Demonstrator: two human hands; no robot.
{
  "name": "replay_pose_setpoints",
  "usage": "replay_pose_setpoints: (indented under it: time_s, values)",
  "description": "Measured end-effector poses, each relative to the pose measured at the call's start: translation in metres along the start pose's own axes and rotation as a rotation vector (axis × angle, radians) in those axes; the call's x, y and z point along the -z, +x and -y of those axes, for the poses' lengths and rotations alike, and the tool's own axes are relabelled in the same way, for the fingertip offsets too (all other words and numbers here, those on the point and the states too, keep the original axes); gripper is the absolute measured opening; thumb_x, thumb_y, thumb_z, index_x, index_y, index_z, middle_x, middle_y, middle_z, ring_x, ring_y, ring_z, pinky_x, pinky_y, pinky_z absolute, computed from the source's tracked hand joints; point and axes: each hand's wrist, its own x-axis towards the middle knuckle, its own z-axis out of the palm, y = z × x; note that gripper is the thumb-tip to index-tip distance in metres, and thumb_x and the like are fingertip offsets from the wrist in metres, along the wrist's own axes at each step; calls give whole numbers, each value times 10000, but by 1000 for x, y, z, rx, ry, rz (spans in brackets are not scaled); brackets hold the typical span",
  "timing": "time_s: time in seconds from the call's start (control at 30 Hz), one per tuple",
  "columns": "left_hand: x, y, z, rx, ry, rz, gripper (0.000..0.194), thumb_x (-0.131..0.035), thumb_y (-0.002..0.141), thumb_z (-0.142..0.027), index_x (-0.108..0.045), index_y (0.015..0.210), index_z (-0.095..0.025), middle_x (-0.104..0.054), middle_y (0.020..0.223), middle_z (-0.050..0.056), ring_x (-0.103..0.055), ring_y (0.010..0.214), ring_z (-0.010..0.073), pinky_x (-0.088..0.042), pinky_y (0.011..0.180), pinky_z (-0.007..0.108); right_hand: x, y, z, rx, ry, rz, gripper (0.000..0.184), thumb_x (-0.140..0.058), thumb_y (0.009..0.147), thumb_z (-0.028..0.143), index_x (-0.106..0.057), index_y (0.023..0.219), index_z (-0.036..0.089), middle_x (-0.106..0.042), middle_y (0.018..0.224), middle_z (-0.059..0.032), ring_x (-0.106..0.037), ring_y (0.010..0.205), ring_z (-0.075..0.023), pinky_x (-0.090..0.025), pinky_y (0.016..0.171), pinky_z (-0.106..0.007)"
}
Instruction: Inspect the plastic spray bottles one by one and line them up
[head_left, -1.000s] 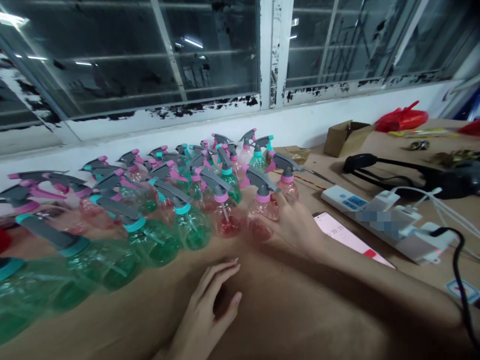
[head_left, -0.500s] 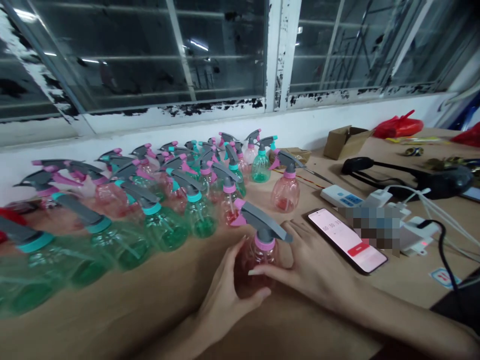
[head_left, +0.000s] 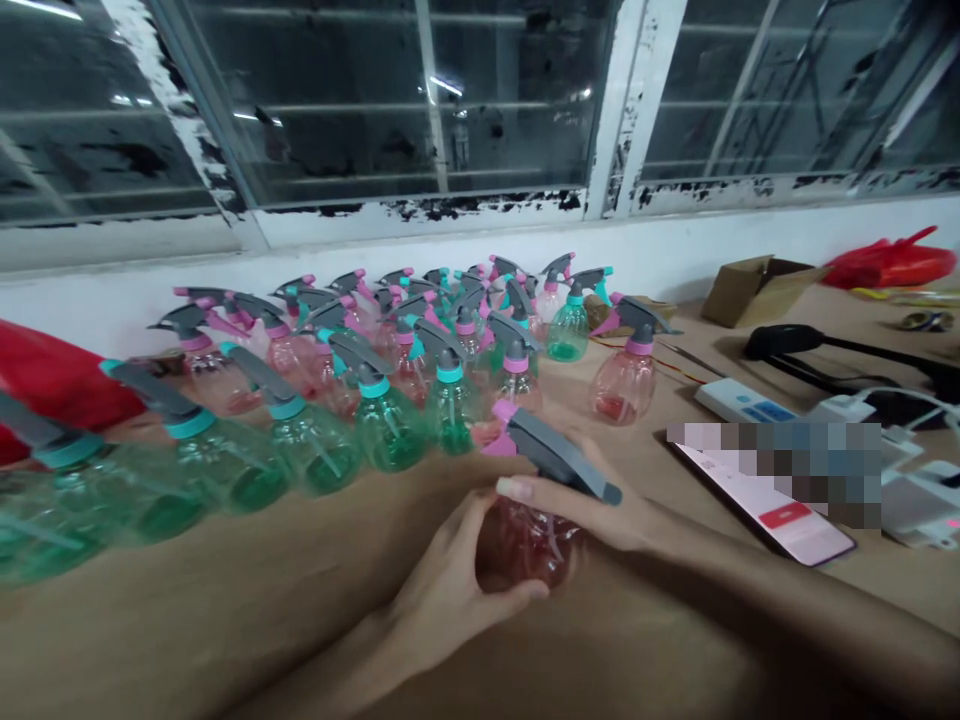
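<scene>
A pink spray bottle [head_left: 541, 555] with a grey and pink trigger head [head_left: 559, 455] stands in front of me, its nozzle toward the left. My left hand [head_left: 450, 575] curves around the body of this bottle, thumb in front. At the bottle's neck, my right hand [head_left: 630, 515] closes on the collar just under the trigger head, the thumb across the front. The right fingers are mostly hidden behind the head. Just beyond, another pink spray bottle [head_left: 622, 385] stands upright, apart from both hands.
Several green spray bottles [head_left: 390, 430] stand in a row on the left, with pink and green ones behind. A phone [head_left: 795, 515] lies right of my hands, near a power strip [head_left: 739, 400]. Farther back are a cardboard box [head_left: 757, 290] and a red bag [head_left: 892, 260].
The view has swung left, so the table things appear farther right. My right thumb has moved up from the bottle's body to its collar. My left hand still holds the body.
</scene>
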Motion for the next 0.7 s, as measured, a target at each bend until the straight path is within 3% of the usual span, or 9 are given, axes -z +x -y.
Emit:
replay_pose_setpoints:
  time_s: [0.17, 0.3, 0.4, 0.53, 0.7]
  values:
    - [14, 1, 4, -2, 62, 44, 786, -751, 724, -420, -362, 1384, -243, -521, 1315, 117, -502, 1187, 346, -402, 969, 518, -6, 9, 2, 72, -110, -48, 155, -624, 817, 334, -588, 916, 220, -651, 864, -4, -621, 774, -170, -504, 705, -320]
    - [20, 0, 20, -83, 244, 96, 882, -728, 752, -466, -230, 1458, -286, -423, 1422, 122, -409, 1279, 350, -339, 1015, 549, -4, 16, 0, 77, -228, -30, 137, -567, 837, 316, -602, 927, 219, -603, 767, -8, -587, 691, -177, -502, 668, -341]
    - [23, -1, 36, -154, 404, 105, 893, -698, 779, -481, -180, 1479, -284, -357, 1471, 123, -353, 1322, 341, -284, 1051, 552, 2, 17, -7, 13, -297, -55, 157, -539, 862, 376, -614, 936, 258, -622, 798, -8, -607, 738, -186, -515, 734, -354]
    - [26, -3, 44, -213, 472, 110, 787, -638, 828, -472, -238, 1474, -267, -320, 1497, 88, -327, 1346, 307, -288, 1075, 488, 15, 17, -22, -30, -246, -64, 249, -527, 880, 419, -619, 1059, 272, -679, 952, -25, -638, 913, -212, -498, 880, -392]
    - [26, -2, 41, -229, 503, 113, 651, -595, 866, -472, -369, 1424, -225, -336, 1488, 82, -323, 1350, 298, -291, 1082, 467, 25, 15, -32, -58, -399, -106, 315, -505, 884, 448, -637, 1105, 267, -709, 843, -33, -673, 816, -231, -550, 741, -390]
